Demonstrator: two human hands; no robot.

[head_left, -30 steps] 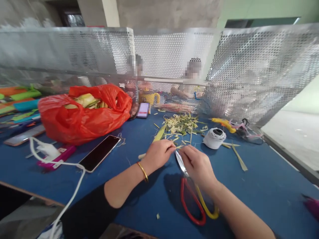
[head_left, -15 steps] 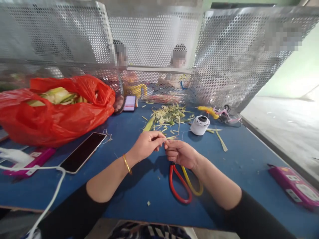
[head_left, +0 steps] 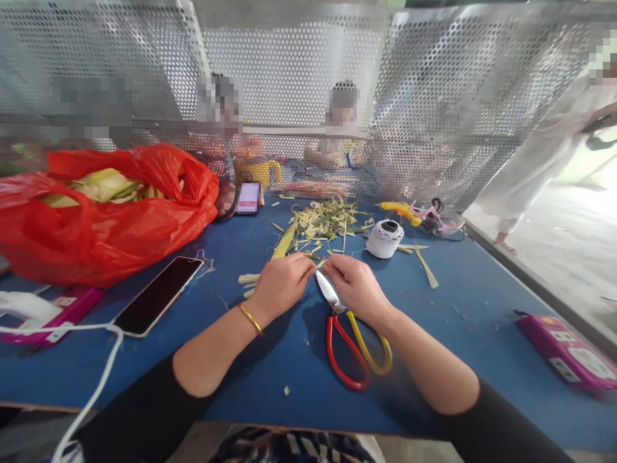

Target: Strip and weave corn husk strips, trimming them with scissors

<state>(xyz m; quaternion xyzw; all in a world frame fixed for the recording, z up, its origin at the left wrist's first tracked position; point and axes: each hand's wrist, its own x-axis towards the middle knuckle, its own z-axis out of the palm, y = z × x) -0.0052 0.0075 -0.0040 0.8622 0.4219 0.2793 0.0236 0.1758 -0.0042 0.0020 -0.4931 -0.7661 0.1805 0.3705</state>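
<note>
My left hand point(head_left: 284, 280) and my right hand point(head_left: 359, 286) are closed in pinches, almost touching, over the middle of the blue table. Pale corn husk strips point(head_left: 248, 279) stick out to the left from behind my left hand, and a small pale tip shows between the two hands. What my right fingers pinch is hidden. Just below lie scissors point(head_left: 348, 378) with one red and one yellow handle, blades pointing up between my hands. Beyond them are a heap of shredded husk point(head_left: 328, 220), a green husk leaf point(head_left: 284, 241) and a spool of white thread point(head_left: 384, 240).
To the left are a red plastic bag point(head_left: 120, 235) of husks, a phone point(head_left: 161, 292), a white cable point(head_left: 108, 370) and a purple power strip point(head_left: 77, 308). At right lie a yellow glue gun point(head_left: 402, 211), goggles point(head_left: 446, 222) and another power strip point(head_left: 563, 354). People sit behind a perforated screen point(head_left: 294, 71).
Both hands have turned knuckles-up and moved slightly apart, uncovering the scissor blades. Pale strips now show left of my left hand. A person has appeared at the far right.
</note>
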